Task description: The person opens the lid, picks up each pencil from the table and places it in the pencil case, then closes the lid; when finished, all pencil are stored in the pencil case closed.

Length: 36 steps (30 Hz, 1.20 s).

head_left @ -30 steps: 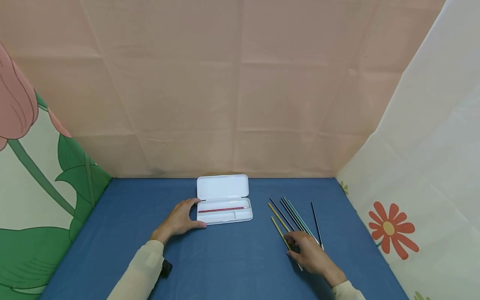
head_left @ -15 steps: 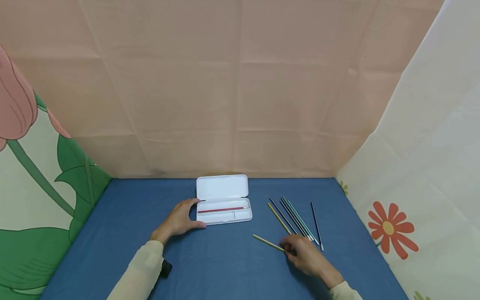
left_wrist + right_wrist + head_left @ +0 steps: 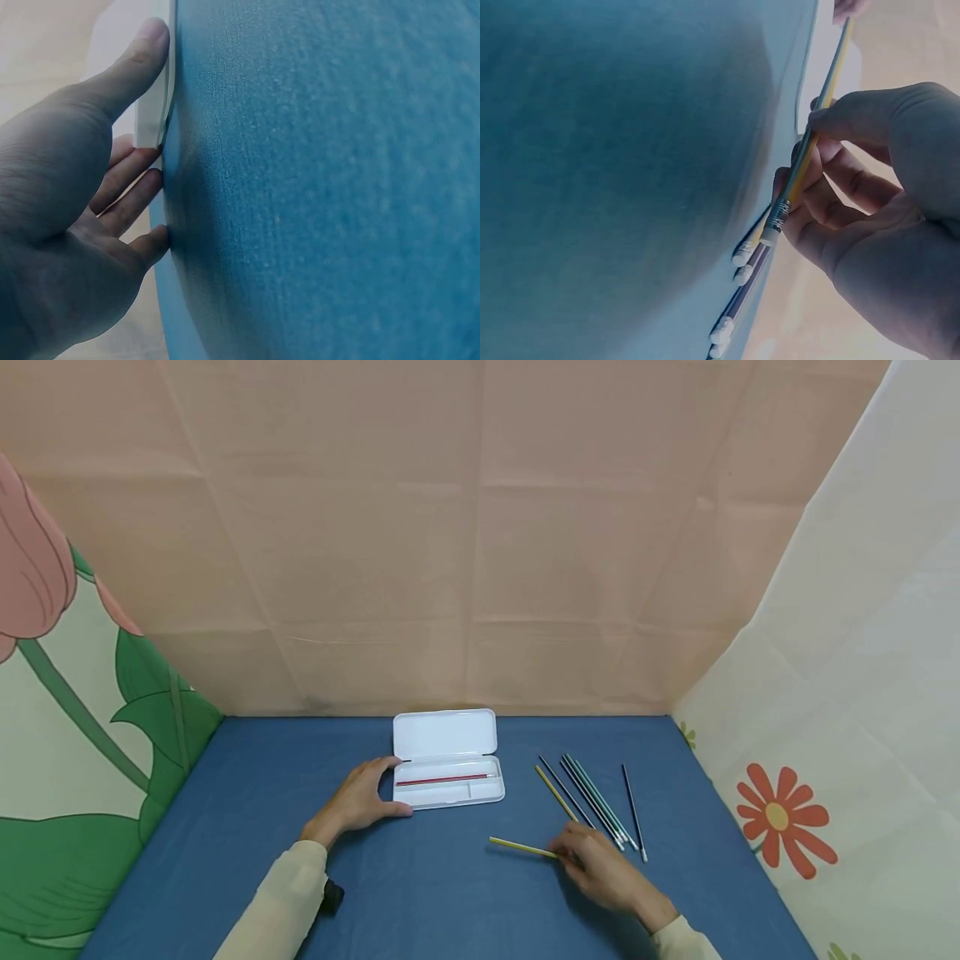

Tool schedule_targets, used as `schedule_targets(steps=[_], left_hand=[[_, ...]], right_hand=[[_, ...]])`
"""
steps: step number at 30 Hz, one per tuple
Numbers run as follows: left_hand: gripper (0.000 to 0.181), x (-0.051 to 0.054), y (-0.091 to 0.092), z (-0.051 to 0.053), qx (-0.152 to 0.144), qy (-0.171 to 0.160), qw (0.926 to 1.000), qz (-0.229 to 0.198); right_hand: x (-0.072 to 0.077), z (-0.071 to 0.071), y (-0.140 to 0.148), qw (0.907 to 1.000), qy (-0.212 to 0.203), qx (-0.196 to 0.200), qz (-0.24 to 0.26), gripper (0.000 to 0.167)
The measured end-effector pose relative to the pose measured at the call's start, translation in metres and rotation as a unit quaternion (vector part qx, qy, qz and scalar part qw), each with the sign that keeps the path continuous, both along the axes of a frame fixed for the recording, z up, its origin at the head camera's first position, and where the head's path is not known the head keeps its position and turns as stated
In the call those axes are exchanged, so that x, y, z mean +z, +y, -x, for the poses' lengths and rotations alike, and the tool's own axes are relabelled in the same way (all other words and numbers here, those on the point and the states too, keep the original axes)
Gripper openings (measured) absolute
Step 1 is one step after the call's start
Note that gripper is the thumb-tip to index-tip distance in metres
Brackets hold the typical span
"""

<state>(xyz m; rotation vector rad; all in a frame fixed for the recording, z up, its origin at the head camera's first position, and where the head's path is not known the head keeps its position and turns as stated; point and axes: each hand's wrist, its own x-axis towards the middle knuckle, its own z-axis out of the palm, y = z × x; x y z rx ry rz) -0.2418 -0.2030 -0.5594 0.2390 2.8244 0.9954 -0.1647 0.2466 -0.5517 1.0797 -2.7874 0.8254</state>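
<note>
A white pencil case (image 3: pixel 448 792) lies with its lid up on the blue cloth, a red pencil (image 3: pixel 441 780) in its tray. My left hand (image 3: pixel 360 796) holds the case's left end, thumb at the front edge and fingers at the back, as the left wrist view (image 3: pixel 97 172) shows from close by. In my right hand (image 3: pixel 603 868) a yellow pencil (image 3: pixel 522 847) is pinched between thumb and fingers, pointing left toward the case. The right wrist view shows its white eraser end (image 3: pixel 769 237) toward the wrist.
Right of the case lie another yellow pencil (image 3: pixel 555 792), several dark and green pencils (image 3: pixel 596 797) side by side, and a single dark pencil (image 3: pixel 633 810) farther right. A beige cloth wall (image 3: pixel 465 568) closes the back; printed cloths (image 3: pixel 862 652) stand at the sides.
My right hand has picked up the nearest yellow pencil, swung it to point left, and moved slightly left with it. My left hand and the case have stayed put.
</note>
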Motion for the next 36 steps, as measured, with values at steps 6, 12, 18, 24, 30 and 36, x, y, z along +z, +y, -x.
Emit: schedule_targets(steps=[6, 12, 18, 24, 30, 36], left_hand=[[0.103, -0.004, -0.002, 0.001, -0.001, 0.016, 0.9999, -0.005], [0.103, -0.005, -0.002, 0.002, -0.005, 0.017, 0.9998, -0.006], [0.102, -0.001, 0.000, 0.002, -0.001, -0.002, 1.0000, 0.000], [0.102, 0.000, 0.000, 0.001, -0.001, 0.002, 1.0000, 0.005], [0.102, 0.000, 0.000, 0.001, 0.002, 0.001, 1.0000, 0.006], [0.103, 0.001, 0.000, 0.001, 0.006, -0.005, 0.9999, 0.007]], right_hand=[[0.004, 0.008, -0.006, 1.0000, 0.001, -0.003, -0.007, 0.021], [0.015, 0.019, -0.012, 0.9998, 0.011, 0.005, -0.016, 0.020], [0.029, 0.034, -0.021, 0.9993, 0.022, 0.006, -0.029, 0.020], [0.037, 0.052, -0.035, 0.9987, 0.046, 0.001, -0.022, 0.020], [0.042, 0.068, -0.052, 0.9978, 0.063, -0.002, -0.022, 0.021], [0.042, 0.083, -0.071, 0.9988, 0.045, -0.003, -0.015, 0.019]])
